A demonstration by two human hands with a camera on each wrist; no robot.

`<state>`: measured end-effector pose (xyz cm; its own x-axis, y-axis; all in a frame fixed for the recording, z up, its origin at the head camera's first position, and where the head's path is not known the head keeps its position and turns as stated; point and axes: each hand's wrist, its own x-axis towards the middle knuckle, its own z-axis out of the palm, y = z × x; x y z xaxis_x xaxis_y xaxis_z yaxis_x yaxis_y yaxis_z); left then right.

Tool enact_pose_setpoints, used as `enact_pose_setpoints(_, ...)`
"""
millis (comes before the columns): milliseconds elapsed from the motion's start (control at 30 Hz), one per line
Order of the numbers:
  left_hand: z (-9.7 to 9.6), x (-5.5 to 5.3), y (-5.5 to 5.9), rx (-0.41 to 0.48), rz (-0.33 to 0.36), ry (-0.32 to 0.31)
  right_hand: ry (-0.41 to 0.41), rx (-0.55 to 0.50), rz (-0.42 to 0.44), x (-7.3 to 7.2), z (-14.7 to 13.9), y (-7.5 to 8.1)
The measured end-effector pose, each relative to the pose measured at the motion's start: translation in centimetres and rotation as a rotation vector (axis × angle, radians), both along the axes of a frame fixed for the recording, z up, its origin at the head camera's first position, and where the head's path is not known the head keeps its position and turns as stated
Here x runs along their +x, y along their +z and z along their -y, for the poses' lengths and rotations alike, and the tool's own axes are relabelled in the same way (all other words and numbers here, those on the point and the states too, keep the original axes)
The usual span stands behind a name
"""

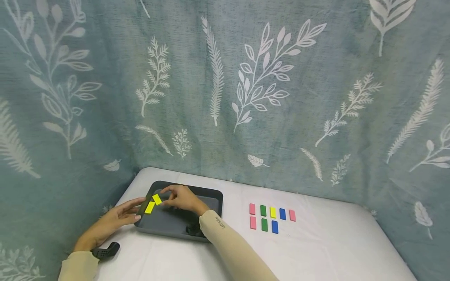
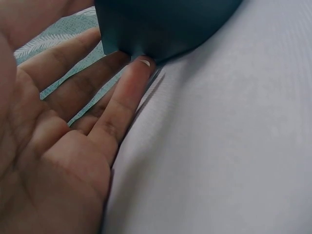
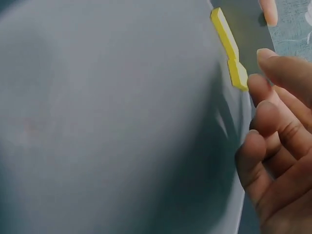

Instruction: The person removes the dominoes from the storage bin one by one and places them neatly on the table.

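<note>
A dark grey tray [image 1: 161, 225] lies on the white table. Two yellow blocks [image 1: 149, 207] are inside it by the left wall, end to end, the farther one tilted at an angle. My right hand [image 1: 183, 198] reaches over the tray, with thumb and forefinger spread beside the farther yellow block [image 3: 238, 75]. The right wrist view shows its fingers loosely bent close to that block; whether they touch it is hard to tell. Outside the tray, my left hand [image 1: 110, 222] rests its extended fingers against the left wall, seen close up as the tray's dark side [image 2: 161, 29].
Right of the tray, two rows of small blocks lie on the table: pink [image 1: 253, 223], green [image 1: 264, 224], blue [image 1: 275, 227] and one yellow [image 1: 272, 212]. A leaf-patterned curtain [image 1: 211, 97] stands behind the table and along its sides.
</note>
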<state>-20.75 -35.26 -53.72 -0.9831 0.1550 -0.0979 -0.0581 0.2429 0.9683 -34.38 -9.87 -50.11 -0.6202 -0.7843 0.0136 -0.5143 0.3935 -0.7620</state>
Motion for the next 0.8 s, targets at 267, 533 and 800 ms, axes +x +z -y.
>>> enact_pose_setpoints(267, 0.0, 0.1, -0.1, 0.016, 0.0, 0.015, 0.019, 0.017, 0.05, 0.0, 1.0, -0.3)
enact_pose_setpoints(533, -0.3, 0.3, 0.0, 0.009, -0.004, 0.01, 0.011, 0.081, 0.016, -0.3, 1.5, -0.8)
enact_pose_setpoints(800, -0.2, 0.4, 0.1, 0.03, -0.006, 0.012, 0.025, 0.132, -0.012, -0.5, 2.0, -0.9)
